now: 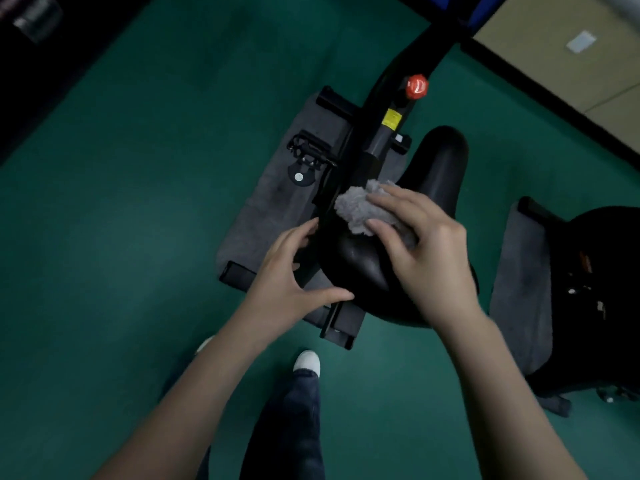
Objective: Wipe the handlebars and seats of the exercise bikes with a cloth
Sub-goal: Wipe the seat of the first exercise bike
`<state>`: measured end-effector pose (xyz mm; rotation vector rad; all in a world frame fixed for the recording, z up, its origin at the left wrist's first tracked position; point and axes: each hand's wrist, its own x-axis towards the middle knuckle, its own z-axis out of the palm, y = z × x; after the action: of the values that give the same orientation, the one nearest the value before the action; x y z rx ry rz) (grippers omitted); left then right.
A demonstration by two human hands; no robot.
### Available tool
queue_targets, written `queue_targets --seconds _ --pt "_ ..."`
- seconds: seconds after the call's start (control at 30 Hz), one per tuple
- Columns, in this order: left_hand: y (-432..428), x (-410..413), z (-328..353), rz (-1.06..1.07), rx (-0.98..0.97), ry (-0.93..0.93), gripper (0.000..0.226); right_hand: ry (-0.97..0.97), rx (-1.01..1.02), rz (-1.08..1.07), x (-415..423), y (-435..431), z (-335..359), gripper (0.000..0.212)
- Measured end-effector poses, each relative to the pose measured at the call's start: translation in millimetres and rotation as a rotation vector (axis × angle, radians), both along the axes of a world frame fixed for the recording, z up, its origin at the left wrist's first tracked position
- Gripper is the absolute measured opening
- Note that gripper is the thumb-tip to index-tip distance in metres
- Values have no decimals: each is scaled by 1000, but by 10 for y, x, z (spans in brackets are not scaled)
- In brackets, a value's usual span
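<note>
Pressure should be even: the right hand (pixel 433 261), fingers spread flat, presses the grey cloth (pixel 356 206) on the black seat (pixel 353 261); the left hand (pixel 287 271), fingers curled on its left edge, steadies it. Long strokes seem best.

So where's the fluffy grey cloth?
In the head view, mid-frame, the cloth lies on the black seat, pressed under the right hand.
</note>
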<state>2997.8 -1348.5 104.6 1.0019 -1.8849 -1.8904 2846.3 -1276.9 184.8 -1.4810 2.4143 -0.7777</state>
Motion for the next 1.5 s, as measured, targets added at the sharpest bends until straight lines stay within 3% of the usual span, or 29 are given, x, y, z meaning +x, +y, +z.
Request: queue_targets --seconds 0.33,0.5,0.6,0.73,0.8,1.0,1.13,1.2,1.37,1.5 --pt "749 -106 57 387 165 12 83 -120 -153 391 -218 386 0 26" --pt "1083 -288 89 604 322 80 68 -146 -97 717 -242 418 26 26" --pt "1173 -369 83 682 368 152 35 -56 5 912 -225 273 49 23" --pt "1227 -441 70 781 433 255 16 261 258 1156 -92 -138 104 19" --pt "1243 -473 69 822 449 275 19 339 418 1218 18 -392 119 19" --pt "1257 -534 86 832 429 295 34 257 737 908 81 -1006 108 18" --pt "1213 -470 69 789 406 269 30 221 665 1145 98 -747 158 15" --pt "1180 -443 79 766 389 239 30 205 626 1161 58 -730 125 15" --pt "1098 -374 85 692 322 173 28 94 596 747 -136 -910 23 17" --pt "1044 -327 58 622 262 104 33 89 519 586 -361 -786 27 22"
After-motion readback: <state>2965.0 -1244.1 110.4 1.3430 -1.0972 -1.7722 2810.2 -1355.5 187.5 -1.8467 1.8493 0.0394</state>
